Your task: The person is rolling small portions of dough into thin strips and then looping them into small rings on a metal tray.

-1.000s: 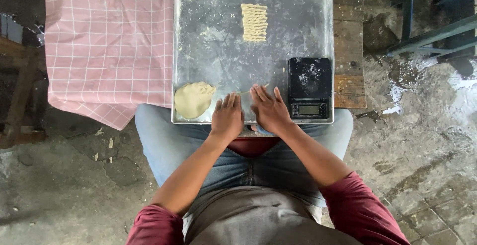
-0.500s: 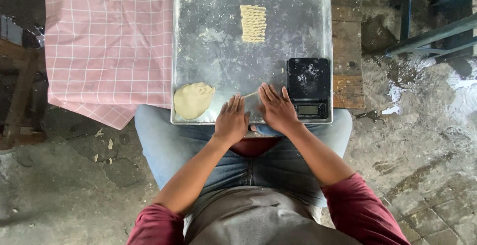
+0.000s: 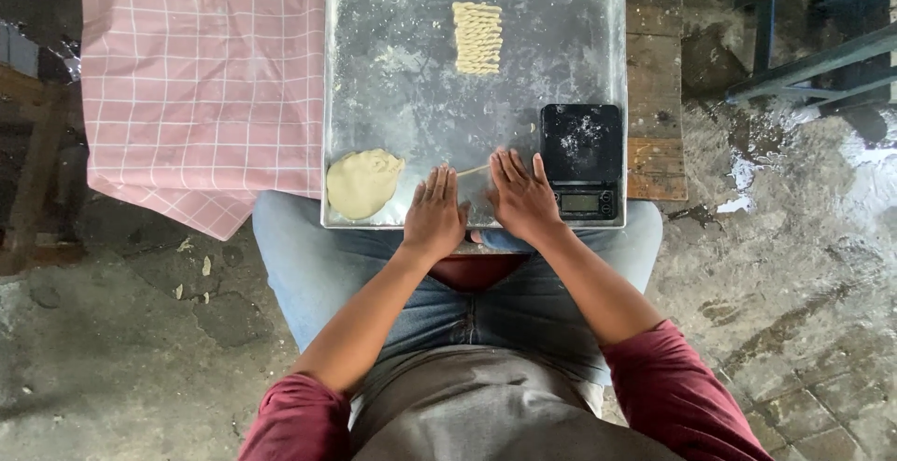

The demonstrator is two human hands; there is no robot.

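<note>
My left hand [image 3: 434, 212] and my right hand [image 3: 519, 193] lie flat, palms down, side by side at the near edge of a floured metal tray [image 3: 411, 97]. Between and under them runs a thin rope of dough [image 3: 472, 170]; only a short piece shows between the hands. A lump of pale dough [image 3: 362, 183] sits at the tray's near left corner, just left of my left hand. A stack of twisted dough strips [image 3: 477, 37] lies at the far middle of the tray.
A black digital scale [image 3: 581, 159] dusted with flour stands on the tray's near right corner, touching distance from my right hand. A pink checked cloth [image 3: 196, 78] covers the table to the left. A blue metal frame [image 3: 822, 41] stands over wet floor at right.
Both hands have slid slightly back and forth over the dough rope, staying flat at the tray's near edge. The rope's visible piece sits a little differently between them.
</note>
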